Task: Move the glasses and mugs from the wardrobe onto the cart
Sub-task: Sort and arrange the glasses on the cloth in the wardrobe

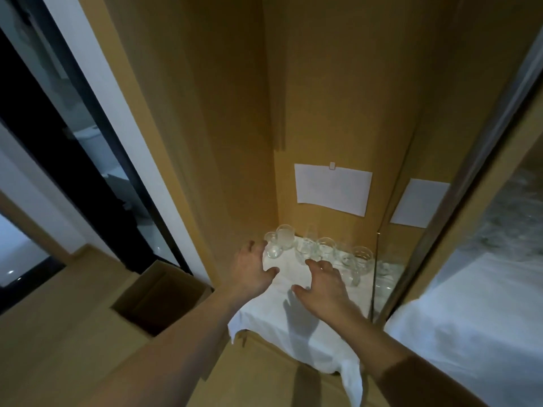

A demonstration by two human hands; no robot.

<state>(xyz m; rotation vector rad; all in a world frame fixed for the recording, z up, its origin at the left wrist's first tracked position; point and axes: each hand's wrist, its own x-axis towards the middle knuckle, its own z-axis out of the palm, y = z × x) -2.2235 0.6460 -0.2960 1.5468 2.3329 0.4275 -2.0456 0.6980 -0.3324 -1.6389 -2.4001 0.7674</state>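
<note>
Head view shows left hand point(252, 270) and right hand point(324, 284), fingers spread and empty, near crowded glasses point(320, 249) at centre frame, where a careless reach could topple neighbours.

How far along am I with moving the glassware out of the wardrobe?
Nothing looks moved yet: the glasses and mugs stand clustered on the white cloth, and no cart is in view. In hand: nothing; left hand and right hand reach toward them, open. The whole cluster remains.
</note>
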